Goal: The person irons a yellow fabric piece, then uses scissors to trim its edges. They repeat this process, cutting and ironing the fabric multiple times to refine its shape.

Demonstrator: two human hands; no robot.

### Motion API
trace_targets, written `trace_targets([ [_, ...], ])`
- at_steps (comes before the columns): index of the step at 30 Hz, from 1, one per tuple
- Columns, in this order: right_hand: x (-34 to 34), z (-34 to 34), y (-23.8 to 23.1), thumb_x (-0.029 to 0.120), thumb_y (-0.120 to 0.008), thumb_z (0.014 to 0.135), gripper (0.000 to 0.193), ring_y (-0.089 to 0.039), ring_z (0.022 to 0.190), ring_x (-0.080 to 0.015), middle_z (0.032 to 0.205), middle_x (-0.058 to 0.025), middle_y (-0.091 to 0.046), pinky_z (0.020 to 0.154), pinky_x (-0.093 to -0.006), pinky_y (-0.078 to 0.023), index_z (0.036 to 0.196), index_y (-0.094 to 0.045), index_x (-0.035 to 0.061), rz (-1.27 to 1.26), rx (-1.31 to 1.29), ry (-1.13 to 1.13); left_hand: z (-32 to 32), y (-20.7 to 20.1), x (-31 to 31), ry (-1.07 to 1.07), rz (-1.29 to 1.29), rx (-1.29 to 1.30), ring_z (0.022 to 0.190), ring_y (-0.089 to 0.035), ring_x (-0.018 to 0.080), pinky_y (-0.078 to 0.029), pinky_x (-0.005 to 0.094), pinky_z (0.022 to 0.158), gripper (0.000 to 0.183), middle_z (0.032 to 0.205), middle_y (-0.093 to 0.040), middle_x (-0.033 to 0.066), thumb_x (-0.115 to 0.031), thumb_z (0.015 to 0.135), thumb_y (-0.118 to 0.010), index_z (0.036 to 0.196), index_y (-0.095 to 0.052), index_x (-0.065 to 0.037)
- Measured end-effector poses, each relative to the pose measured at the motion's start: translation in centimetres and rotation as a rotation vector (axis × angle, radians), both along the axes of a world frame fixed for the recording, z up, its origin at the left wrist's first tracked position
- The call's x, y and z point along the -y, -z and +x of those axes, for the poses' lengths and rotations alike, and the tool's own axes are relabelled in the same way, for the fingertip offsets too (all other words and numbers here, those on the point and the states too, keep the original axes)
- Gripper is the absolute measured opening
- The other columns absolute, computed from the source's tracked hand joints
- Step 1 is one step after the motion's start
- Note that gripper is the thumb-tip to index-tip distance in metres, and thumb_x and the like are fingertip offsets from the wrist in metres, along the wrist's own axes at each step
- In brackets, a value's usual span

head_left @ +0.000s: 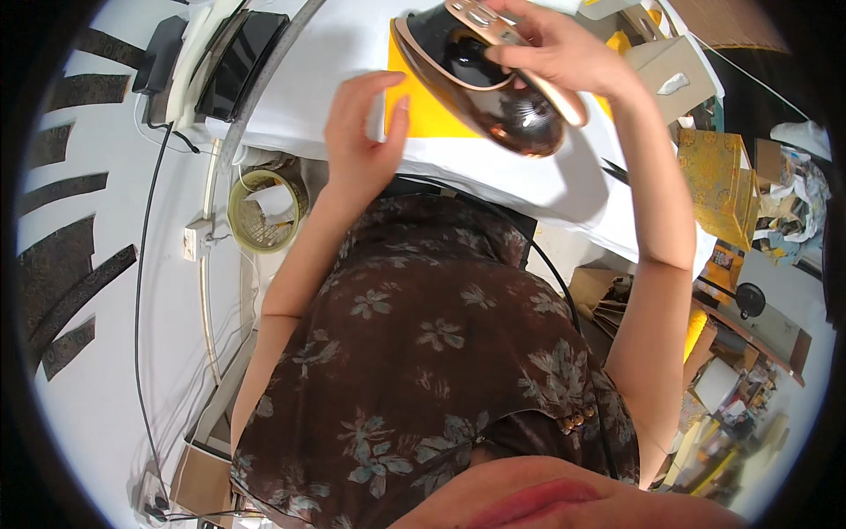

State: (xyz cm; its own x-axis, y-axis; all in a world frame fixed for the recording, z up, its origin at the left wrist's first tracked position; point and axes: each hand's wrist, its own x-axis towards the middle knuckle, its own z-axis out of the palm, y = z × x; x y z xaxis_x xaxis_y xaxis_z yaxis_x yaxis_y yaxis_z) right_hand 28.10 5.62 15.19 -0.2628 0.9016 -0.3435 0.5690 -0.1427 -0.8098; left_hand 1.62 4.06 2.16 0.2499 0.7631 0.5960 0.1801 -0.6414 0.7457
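My right hand [568,55] is wrapped round the handle of a dark, glossy clothes iron [520,115] with copper-coloured trim. The iron is tilted over a flat yellow sheet [421,113]; whether its soleplate touches the sheet I cannot tell. At the sheet's left edge is my left hand [363,132], open, thumb and forefinger apart. Its fingertips reach the yellow edge, and nothing shows between them. The sheet lies on a white-covered table [308,101], partly hidden by the iron.
A black pointed tool [615,171] lies on the table right of the iron. Dark flat devices [245,66] stand at the left. Below the table's left edge is a green wastebasket [234,216]. Gold patterned boxes [716,181] crowd the right. A black cord [551,271] runs past my body.
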Motion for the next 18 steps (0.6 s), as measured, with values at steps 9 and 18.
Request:
trace_targets([
  [9, -1.3, 2.5, 0.3, 0.059, -0.071, 0.086, 0.059, -0.068, 0.076, -0.0461, 0.077, -0.0263, -0.067, 0.069, -0.0485, -0.053, 0.092, -0.072, 0.0006, 0.581, 0.688, -0.18, 2.0, 2.0, 1.1, 0.241, 0.009, -0.347, 0.122, -0.065, 0.0313, -0.051, 0.0419, 0.106, 0.024, 0.125, -0.072, 0.0127, -0.006, 0.088, -0.075, 0.112, -0.074, -0.001],
  [18, -6.0, 1.0, 1.5, 0.056, -0.068, 0.088, 0.06, -0.068, 0.082, -0.0467, 0.082, -0.0281, -0.069, 0.074, -0.0516, -0.054, 0.101, -0.068, -0.003, 0.716, 0.759, -0.133, 2.0, 2.1, 1.2, 0.256, 0.006, -0.374, 0.124, -0.064, 0.0317, -0.05, 0.0433, 0.107, 0.022, 0.12, -0.074, 0.0118, -0.005, 0.089, -0.075, 0.111, -0.073, -0.001],
])
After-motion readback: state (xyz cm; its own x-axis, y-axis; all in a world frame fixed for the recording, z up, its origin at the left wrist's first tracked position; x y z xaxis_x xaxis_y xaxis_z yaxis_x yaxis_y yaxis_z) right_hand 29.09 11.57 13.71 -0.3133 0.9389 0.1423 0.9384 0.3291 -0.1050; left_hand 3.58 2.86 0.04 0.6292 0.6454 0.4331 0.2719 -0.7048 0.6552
